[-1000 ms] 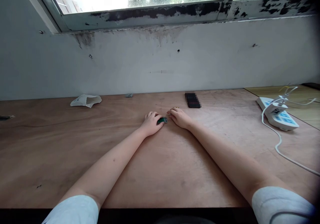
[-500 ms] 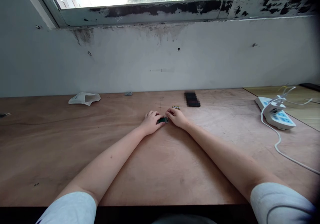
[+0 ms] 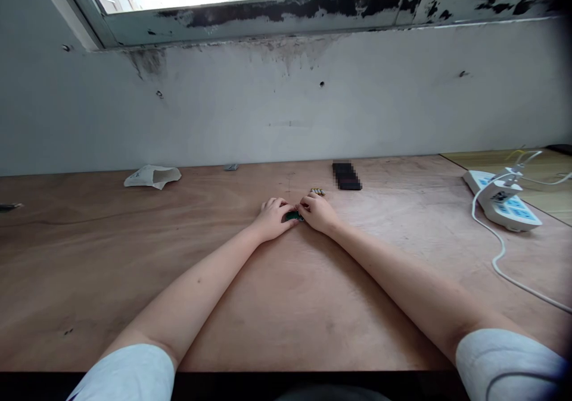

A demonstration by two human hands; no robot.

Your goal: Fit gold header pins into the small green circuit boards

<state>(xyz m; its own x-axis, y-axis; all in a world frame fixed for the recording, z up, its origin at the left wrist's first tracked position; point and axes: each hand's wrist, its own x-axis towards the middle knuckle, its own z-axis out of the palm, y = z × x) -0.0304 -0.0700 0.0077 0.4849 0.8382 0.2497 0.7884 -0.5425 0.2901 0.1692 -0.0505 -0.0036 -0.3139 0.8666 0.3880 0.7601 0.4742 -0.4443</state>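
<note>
Only the head view to call from, so here goes: both hands are out near the far side of the wooden table [image 3: 286, 305], close tog. L hand [image 3: 273, 218] has thumb and fingers clamped round a small green piece [image 3: 292, 215], which sits low at the tabletop btwn the two hands. R hand [image 3: 319, 213] is at the piece's other end, fingertips bunched against it or v. near; can't tell if they're gripping it, just touching, or pinching smth too tiny to see. Step in hand, I'd say, is close fingertip work at that R end: L as the clamp, R as the worker. Next move, in my judgement, calls for a firm L hold, fine R pressure and no skidding on the wood. Just beyond the R knuckles lies a small gold-toned row of pieces [image 3: 317, 192], and a careless R wrist could knock it. Farther back, near the wall [image 3: 223, 115], there's a black item [image 3: 347, 176], detail blurred out; over L, a white pouch [image 3: 152, 176], w/ a little grey thing [image 3: 231, 167] btwn. Far R, a power strip [image 3: 503, 201] w/ a white cable [image 3: 496, 261] running off R, well apart from both hands.
</note>
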